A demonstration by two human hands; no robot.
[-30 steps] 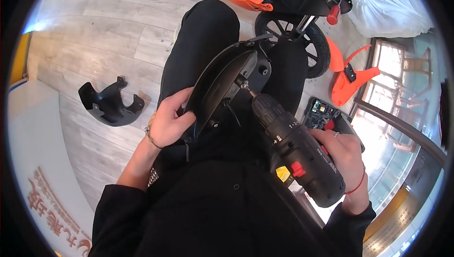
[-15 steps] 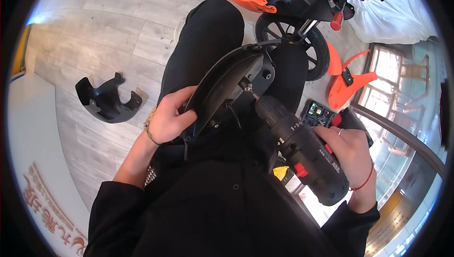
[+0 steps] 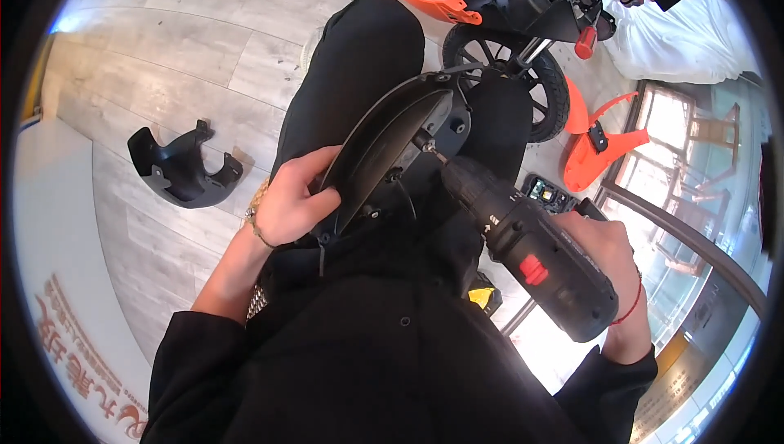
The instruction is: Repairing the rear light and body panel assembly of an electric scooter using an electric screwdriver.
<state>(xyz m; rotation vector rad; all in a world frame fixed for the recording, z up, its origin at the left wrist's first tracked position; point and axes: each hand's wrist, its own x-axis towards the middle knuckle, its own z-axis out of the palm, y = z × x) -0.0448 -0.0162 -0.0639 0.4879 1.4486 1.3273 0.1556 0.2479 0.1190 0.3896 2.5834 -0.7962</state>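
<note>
A curved black plastic cover (image 3: 384,146) rests across my thighs, its hollow side facing up. My left hand (image 3: 298,199) grips its left edge, thumb inside and fingers around the rim. In my right hand (image 3: 604,252) is a black cordless drill (image 3: 535,244) with a red switch, held by its handle, which the drill body partly hides. The bit (image 3: 438,156) points up and left, its tip at a post with a screw inside the cover. A thin black wire (image 3: 406,199) hangs from the cover's lower edge.
Ahead stands a partly stripped scooter with a front wheel (image 3: 506,76). An orange panel (image 3: 596,154) and an open tool case (image 3: 547,193) lie on the right. Another black cover piece (image 3: 184,168) is on the wooden floor at left. A white board (image 3: 73,256) stands beyond it.
The drill has rolled a little in my right hand, and its rear end has shifted right and slightly up. The bit stays at the same post. My left hand keeps its place.
</note>
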